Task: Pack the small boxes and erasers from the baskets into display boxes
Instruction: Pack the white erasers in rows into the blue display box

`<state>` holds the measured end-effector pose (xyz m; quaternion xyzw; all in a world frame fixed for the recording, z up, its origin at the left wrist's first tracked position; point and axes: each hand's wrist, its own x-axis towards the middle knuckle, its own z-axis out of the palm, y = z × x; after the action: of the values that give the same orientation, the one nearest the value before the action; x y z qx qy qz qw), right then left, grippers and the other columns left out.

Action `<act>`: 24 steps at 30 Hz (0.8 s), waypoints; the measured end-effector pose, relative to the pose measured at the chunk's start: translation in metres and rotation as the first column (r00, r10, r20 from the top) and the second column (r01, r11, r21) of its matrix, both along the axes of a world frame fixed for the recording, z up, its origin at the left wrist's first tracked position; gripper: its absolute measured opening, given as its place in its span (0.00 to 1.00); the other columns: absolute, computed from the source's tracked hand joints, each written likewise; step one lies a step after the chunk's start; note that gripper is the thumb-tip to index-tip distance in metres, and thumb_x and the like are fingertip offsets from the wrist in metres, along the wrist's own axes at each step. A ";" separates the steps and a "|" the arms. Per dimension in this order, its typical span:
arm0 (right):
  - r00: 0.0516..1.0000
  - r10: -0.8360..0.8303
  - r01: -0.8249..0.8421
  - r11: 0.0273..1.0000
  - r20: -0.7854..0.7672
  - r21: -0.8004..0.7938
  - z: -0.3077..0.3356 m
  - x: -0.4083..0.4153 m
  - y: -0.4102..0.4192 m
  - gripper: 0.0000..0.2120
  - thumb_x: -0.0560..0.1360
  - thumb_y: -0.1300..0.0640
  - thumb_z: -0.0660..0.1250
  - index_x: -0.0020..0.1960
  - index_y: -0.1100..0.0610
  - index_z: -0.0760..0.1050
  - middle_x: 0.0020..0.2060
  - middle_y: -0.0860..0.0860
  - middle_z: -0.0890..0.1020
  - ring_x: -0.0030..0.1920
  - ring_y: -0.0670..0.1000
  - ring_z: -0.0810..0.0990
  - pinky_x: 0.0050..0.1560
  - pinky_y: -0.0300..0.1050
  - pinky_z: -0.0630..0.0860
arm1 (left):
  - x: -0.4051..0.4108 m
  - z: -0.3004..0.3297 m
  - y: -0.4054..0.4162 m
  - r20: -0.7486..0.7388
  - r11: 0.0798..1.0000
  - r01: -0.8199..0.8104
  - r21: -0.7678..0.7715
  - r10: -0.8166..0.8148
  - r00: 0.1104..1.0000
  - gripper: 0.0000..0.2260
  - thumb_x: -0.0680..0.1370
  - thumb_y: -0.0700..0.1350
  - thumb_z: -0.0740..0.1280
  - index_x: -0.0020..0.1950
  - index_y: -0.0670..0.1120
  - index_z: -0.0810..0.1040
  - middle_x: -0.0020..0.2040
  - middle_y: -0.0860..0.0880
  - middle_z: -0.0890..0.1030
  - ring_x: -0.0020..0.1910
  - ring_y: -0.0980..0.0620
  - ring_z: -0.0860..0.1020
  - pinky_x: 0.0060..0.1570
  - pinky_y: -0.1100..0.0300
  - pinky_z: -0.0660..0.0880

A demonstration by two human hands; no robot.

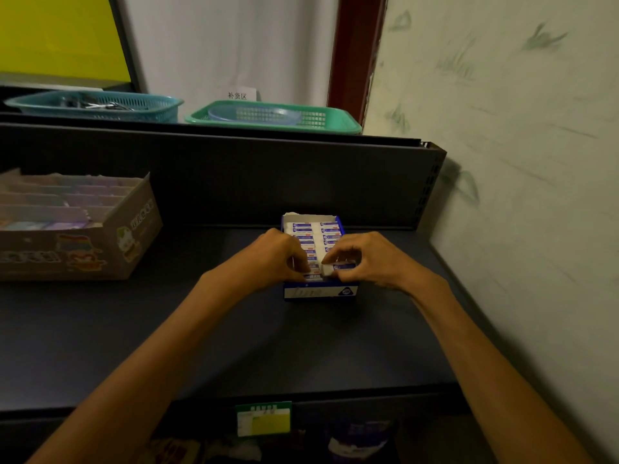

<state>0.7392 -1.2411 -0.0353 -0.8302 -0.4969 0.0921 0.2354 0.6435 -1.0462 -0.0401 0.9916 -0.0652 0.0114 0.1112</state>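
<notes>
A small blue-and-white display box (320,292) stands on the dark shelf (234,329), filled with two rows of white erasers in blue sleeves (330,229). My right hand (365,259) pinches one eraser (336,266) at the box's near right end, partly inside the box. My left hand (274,254) has its fingers curled against the erasers at the box's near left side. A green basket (335,123) and a teal basket (150,103) sit on the upper ledge at the back.
A brown cardboard display box (127,236) holding pastel packets stands at the left of the shelf. A wall (519,195) closes the right side. The green basket holds a clear bowl (254,115). A price tag (263,418) hangs on the shelf's front edge.
</notes>
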 end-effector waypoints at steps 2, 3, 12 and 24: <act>0.999 0.011 -0.010 0.999 0.034 -0.036 0.001 0.000 0.001 0.16 0.74 0.60 0.70 0.61 0.55 0.76 0.62 0.50 0.74 0.60 0.43 0.70 0.53 0.33 0.71 | 0.000 0.000 0.000 -0.001 1.000 0.001 0.007 -0.001 1.000 0.10 0.75 0.46 0.68 0.56 0.49 0.78 0.57 0.51 0.76 0.50 0.60 0.72 0.56 0.60 0.73; 0.999 0.012 -0.009 0.999 0.047 -0.050 0.002 0.000 0.002 0.16 0.74 0.59 0.70 0.61 0.55 0.76 0.62 0.50 0.74 0.61 0.44 0.71 0.54 0.34 0.71 | -0.001 0.000 0.000 -0.001 1.000 0.002 0.010 -0.002 1.000 0.10 0.75 0.46 0.68 0.56 0.49 0.78 0.57 0.51 0.76 0.51 0.60 0.72 0.57 0.60 0.73; 0.999 0.014 -0.011 0.995 0.031 -0.097 0.002 0.003 0.002 0.13 0.74 0.57 0.69 0.59 0.55 0.78 0.62 0.51 0.75 0.60 0.45 0.73 0.55 0.38 0.74 | -0.002 0.000 0.001 0.007 1.000 0.002 -0.005 -0.002 1.000 0.10 0.75 0.45 0.68 0.56 0.49 0.78 0.57 0.51 0.76 0.50 0.60 0.71 0.55 0.62 0.73; 0.999 0.008 -0.011 0.994 -0.032 -0.105 0.003 0.006 -0.005 0.13 0.73 0.58 0.70 0.57 0.53 0.79 0.61 0.48 0.75 0.60 0.44 0.72 0.55 0.39 0.74 | -0.007 0.000 0.001 0.030 1.000 0.013 -0.001 -0.013 0.999 0.13 0.76 0.46 0.67 0.60 0.50 0.77 0.59 0.51 0.76 0.53 0.59 0.74 0.53 0.66 0.70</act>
<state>0.7451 -1.2457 -0.0326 -0.8375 -0.4914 0.1324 0.1988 0.6364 -1.0449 -0.0404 0.9908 -0.0734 0.0258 0.1108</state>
